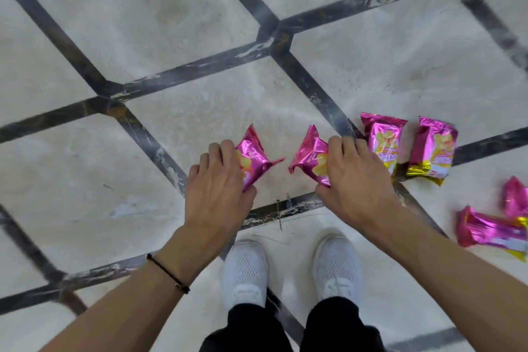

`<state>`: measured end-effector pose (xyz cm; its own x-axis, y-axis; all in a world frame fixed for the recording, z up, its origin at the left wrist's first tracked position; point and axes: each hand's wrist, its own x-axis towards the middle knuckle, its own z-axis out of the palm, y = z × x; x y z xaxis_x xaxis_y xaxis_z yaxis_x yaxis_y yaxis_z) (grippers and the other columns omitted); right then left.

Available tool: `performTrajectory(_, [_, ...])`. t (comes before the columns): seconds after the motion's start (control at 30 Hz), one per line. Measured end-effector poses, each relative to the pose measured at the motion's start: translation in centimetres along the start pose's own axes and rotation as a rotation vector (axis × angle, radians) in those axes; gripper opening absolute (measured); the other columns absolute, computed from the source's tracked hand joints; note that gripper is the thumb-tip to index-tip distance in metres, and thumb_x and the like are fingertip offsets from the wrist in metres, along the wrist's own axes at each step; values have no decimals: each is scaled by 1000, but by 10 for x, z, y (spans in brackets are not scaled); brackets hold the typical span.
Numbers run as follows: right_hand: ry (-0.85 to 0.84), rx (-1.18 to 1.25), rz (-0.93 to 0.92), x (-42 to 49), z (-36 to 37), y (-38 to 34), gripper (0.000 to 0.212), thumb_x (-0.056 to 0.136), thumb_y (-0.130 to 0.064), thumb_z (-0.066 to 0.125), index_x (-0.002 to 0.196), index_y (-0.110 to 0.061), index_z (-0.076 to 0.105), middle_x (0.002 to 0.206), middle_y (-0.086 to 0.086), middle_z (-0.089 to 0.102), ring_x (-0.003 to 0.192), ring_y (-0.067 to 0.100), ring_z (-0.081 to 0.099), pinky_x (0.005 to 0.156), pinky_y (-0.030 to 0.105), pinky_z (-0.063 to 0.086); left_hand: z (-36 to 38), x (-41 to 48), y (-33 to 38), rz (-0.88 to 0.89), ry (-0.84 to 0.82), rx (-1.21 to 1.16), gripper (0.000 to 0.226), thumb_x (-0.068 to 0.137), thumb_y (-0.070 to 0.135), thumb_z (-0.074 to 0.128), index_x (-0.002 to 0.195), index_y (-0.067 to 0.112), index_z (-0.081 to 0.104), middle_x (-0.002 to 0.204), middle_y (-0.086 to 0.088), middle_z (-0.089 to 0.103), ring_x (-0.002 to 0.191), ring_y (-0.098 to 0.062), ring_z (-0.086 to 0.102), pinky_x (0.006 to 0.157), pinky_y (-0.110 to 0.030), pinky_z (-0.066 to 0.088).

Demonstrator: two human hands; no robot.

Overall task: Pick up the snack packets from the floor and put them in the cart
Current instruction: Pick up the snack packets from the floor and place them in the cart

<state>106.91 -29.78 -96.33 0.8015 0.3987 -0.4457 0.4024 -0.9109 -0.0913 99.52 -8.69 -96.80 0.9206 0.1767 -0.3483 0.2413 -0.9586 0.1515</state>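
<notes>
Mid-frame, your left hand (217, 180) grips one snack packet (254, 156), your right hand (354, 177) a second packet (310, 158); more packets (383, 143) lie on the floor (171, 37) at right. They look light and slippery: pinch the crimped ends.

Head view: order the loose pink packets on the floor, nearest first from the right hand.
1. Inner packet, beside the right hand.
2. Outer packet, just right of it.
3. Lower edge packet and upper edge packet, far right: too close to call.
</notes>
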Motion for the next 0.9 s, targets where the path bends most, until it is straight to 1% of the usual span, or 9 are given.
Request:
performTrajectory(0.07, [33,85,70,-24,-38,-4,58,64,-32,81,101,-5,45,95,15,55,89,35,53,66,43,48,-46,-14,10,-66,21,-117,49,72,25,73,103,13,37,91,-6,45,77,-29,51,64,-39,42])
performTrajectory(0.17, [108,189,136,-61,-109,-8,59,63,-33,82,99,-7,43,92,13,54,86,34,53,58,40,49,-123,-37,27,-138,30,-283,52,73,20,72,99,22,27,83,-1,47,67,-25,48,57,-36,36])
performTrajectory(0.27, [161,232,187,-106,-193,-15,58,65,-36,77,102,-6,45,94,12,55,88,34,54,61,40,52,-210,-66,52,-183,47,-410,59,74,17,74,105,26,25,84,-1,51,68,-26,53,55,-38,43])
performTrajectory(0.33, [196,239,208,-135,-252,-18,69,63,-37,79,111,0,46,99,16,59,93,38,59,64,41,56,-274,-86,70,-213,58,-482,68,75,15,75,113,29,21,90,-3,55,74,-29,54,60,-44,49])
performTrajectory(0.37, [193,240,213,-150,-280,-20,74,63,-38,79,116,1,45,102,17,60,98,39,59,68,42,57,-303,-97,78,-219,58,-497,73,75,13,75,116,32,19,92,-3,56,76,-30,54,62,-45,50])
performTrajectory(0.43, [224,248,210,-178,-334,-21,67,66,-39,74,115,-4,45,101,13,58,99,35,57,72,42,55,-360,-118,93,-216,57,-510,73,76,12,76,115,36,18,96,-4,54,78,-29,53,64,-45,49])
performTrajectory(0.53, [315,263,213,-217,-414,-24,57,66,-38,75,104,-9,44,94,9,53,84,28,52,64,38,48,-437,-150,113,-221,18,-541,67,77,18,75,104,40,17,100,-4,57,79,-28,57,65,-44,51])
performTrajectory(0.67, [363,267,225,-271,-504,-23,57,68,-40,75,104,-7,44,94,12,52,82,29,48,65,41,48,-525,-194,137,-153,17,-458,56,74,22,72,109,29,29,97,0,56,81,-27,56,64,-40,48])
performTrajectory(0.9, [459,294,214,-356,-608,-21,53,69,-38,74,101,-9,42,87,8,51,75,28,48,60,39,45,-640,-263,172,-156,145,-470,52,74,25,70,108,25,31,94,0,54,79,-27,54,65,-43,50])
